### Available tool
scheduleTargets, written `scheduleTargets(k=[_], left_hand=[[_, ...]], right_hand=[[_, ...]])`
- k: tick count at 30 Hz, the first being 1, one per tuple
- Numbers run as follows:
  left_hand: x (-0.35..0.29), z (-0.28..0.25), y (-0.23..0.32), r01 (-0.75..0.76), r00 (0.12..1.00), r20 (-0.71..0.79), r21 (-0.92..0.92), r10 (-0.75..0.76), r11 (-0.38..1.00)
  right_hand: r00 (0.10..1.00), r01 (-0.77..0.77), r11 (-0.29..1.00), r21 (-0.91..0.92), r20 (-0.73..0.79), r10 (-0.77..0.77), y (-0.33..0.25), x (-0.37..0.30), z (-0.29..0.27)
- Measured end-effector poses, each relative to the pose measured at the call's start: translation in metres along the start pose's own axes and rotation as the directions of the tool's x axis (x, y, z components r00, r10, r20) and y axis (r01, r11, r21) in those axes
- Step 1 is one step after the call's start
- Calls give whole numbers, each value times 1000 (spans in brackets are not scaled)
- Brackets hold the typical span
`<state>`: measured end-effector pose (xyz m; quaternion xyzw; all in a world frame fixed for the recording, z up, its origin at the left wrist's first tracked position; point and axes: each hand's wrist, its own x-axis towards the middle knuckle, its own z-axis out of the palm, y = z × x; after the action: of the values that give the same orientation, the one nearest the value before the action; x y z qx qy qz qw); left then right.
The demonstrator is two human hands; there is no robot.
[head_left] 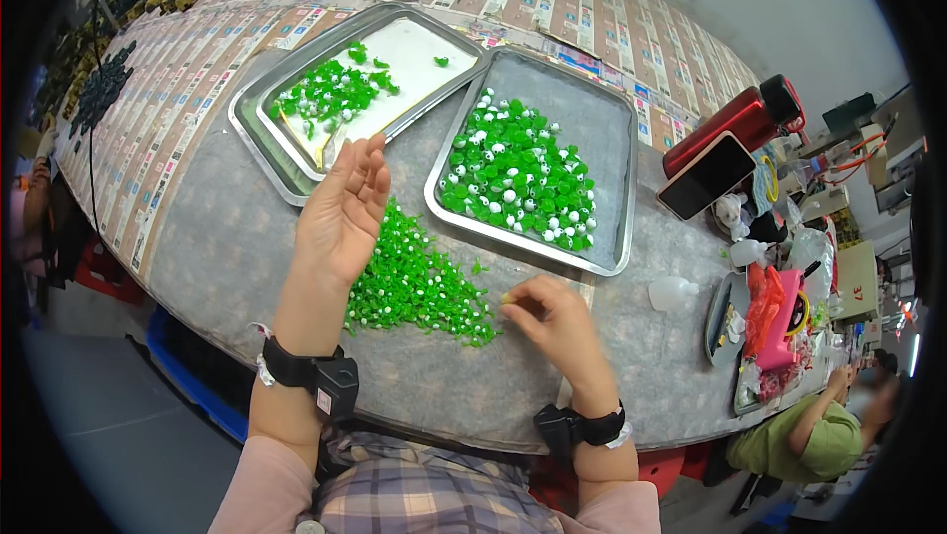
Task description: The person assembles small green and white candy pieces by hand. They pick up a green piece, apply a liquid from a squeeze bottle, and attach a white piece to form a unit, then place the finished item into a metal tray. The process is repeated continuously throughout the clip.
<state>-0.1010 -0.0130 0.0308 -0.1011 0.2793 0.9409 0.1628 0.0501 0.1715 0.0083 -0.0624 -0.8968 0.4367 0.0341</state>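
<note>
My left hand [345, 207] is raised at the near edge of the left tray, palm turned inward, fingers loosely bent and apart from the thumb; nothing shows in it. Beside the right end of a heap of small green plastic pieces with white spots [419, 283], my right hand [557, 322] has thumb and forefinger pinched together. Whatever is at those fingertips is too small to name. Green pieces with white eyeball-like beads [335, 90] lie in the white-lined left tray [419, 46]. The right metal tray [604, 125] holds many more beads and green pieces [518, 174].
A red flask [725, 130] and a dark-screened phone [705, 176] stand right of the trays. Nearby are a small white bottle [673, 292], a pink plastic holder [784, 317] and a dish [728, 322]. A person in green [809, 440] sits at far right.
</note>
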Motion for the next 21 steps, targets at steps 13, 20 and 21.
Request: scheduleTargets(k=[13, 20, 21], left_hand=[[-62, 0, -57, -311, 853, 422, 883, -306, 351], [-54, -16, -65, 130, 852, 300, 671, -428, 730], [-55, -14, -62, 155, 858, 289, 643, -425, 750]], right_hand=[[923, 278, 927, -252, -196, -331, -17, -3, -5], [660, 155, 928, -338, -664, -351, -17, -26, -51], [475, 110, 970, -217, -846, -243, -10, -36, -65]])
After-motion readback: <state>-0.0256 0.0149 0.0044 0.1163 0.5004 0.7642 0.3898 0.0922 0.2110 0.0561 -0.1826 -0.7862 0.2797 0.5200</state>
